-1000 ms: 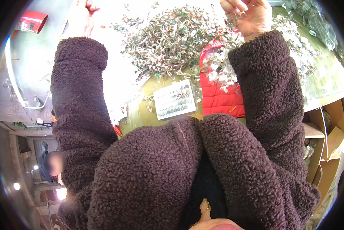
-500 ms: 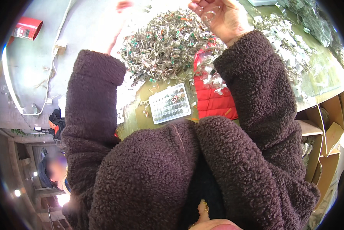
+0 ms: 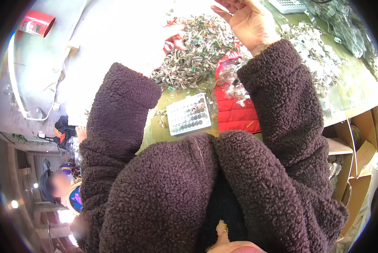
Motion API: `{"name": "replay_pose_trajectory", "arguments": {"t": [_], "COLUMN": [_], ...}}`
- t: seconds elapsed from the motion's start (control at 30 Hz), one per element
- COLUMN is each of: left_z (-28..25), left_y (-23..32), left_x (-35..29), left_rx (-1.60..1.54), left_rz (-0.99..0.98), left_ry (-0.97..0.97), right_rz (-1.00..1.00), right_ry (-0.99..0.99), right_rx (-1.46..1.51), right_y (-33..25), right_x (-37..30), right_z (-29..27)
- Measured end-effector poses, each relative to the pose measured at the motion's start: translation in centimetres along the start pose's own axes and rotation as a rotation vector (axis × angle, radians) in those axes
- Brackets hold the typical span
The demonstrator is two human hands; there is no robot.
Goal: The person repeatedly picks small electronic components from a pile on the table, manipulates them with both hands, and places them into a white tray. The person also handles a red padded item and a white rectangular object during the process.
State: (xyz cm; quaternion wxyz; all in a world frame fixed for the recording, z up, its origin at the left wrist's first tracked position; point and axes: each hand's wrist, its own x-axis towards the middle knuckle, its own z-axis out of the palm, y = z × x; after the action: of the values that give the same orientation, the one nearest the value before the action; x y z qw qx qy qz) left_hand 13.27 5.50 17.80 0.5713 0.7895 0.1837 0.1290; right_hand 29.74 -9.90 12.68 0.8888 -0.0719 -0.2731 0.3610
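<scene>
My left hand is at the left side of a large heap of small silvery, clear pieces with green and orange bits. Glare washes out much of this hand; its fingers look apart and bent down toward the heap, and nothing shows in them. Above the heap's far right side is my right hand, palm partly turned up. Its fingertips bend together at the upper picture edge, where what they hold is cut off. A white tray with rows of small round pieces lies nearer me.
Red quilted cloth lies right of the tray. Beyond it spreads a pile of white and clear pieces, with clear plastic bags behind. A red container and a white cable are at left. Cardboard boxes stand lower right; another person is lower left.
My left hand has come right and nearer, from the far left to the heap. My right hand has shifted slightly; the clear piece seen at its fingers earlier no longer shows plainly.
</scene>
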Motion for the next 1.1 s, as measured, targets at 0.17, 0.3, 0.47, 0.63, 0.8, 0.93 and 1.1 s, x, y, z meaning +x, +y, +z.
{"name": "replay_pose_trajectory", "arguments": {"t": [0.17, 0.3, 0.47, 0.63, 0.8, 0.93, 1.1], "left_z": [-0.9, -1.1, -0.6, 0.9, 1.1, 0.8, 1.2], "left_y": [0.2, 0.6, 0.8, 0.7, 0.6, 0.7, 0.8], "left_x": [-0.9, -1.0, -1.1, -1.3, -1.6, -1.6, -1.9], "left_rx": [-0.071, -0.086, 0.093, 0.165, 0.125, 0.005, 0.056], "left_rz": [0.036, -0.002, -0.003, 0.099, 0.098, 0.093, 0.121], "left_ry": [0.022, 0.012, 0.079, 0.033, 0.040, -0.027, 0.045], "right_rz": [0.088, -0.130, -0.737, -0.240, -0.042, -0.096, 0.055], "right_ry": [0.151, 0.321, 0.178, -0.246, -0.288, -0.283, -0.313], "right_rx": [-0.488, -1.371, -1.582, -1.357, -1.347, -1.414, -1.158], "right_y": [0.9, 1.0, 0.3, 2.7, 3.2, 2.6, 1.9], "right_x": [-0.3, 0.0, -1.5, -1.9, -1.2, -1.4, -1.5], "right_z": [-0.3, 0.5, 2.4, 2.9, 1.4, 1.4, 2.0]}}
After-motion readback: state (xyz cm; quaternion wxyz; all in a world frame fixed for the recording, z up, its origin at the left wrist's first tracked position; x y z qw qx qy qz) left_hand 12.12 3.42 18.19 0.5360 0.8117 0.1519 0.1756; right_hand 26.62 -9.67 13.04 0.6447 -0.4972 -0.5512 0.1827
